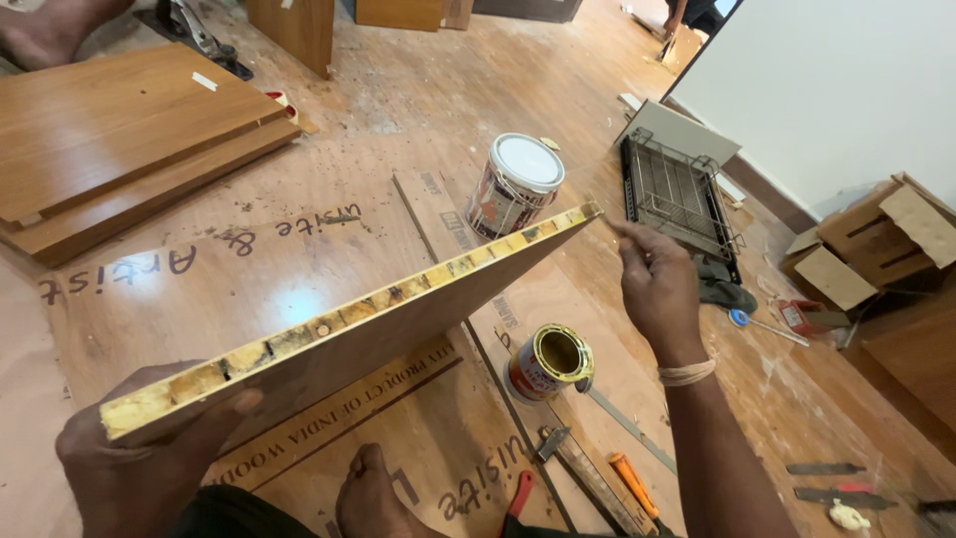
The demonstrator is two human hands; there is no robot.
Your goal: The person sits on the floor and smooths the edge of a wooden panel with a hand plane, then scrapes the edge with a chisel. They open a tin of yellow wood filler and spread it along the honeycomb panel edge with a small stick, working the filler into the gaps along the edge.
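Note:
My left hand (149, 453) grips the near end of a long wooden board (398, 319) held on edge, its yellowish glue-coated raw edge facing up. The board runs from the lower left up to the middle of the view. My right hand (657, 284) is at the board's far end with fingers pinched on a small thin tool or brush, whose tip touches the edge near the far corner. An open small can with a yellow rim (550, 361) stands on the floor under the board. A larger lidded can (516, 185) stands behind the board.
Stacked wooden panels (119, 139) lie at the upper left. A wire metal basket (677, 199) and cardboard boxes (876, 244) sit to the right. Hand tools, an orange-handled one (632, 483) and a metal ruler (627, 428), lie on the floor. My knee (370, 498) shows at the bottom.

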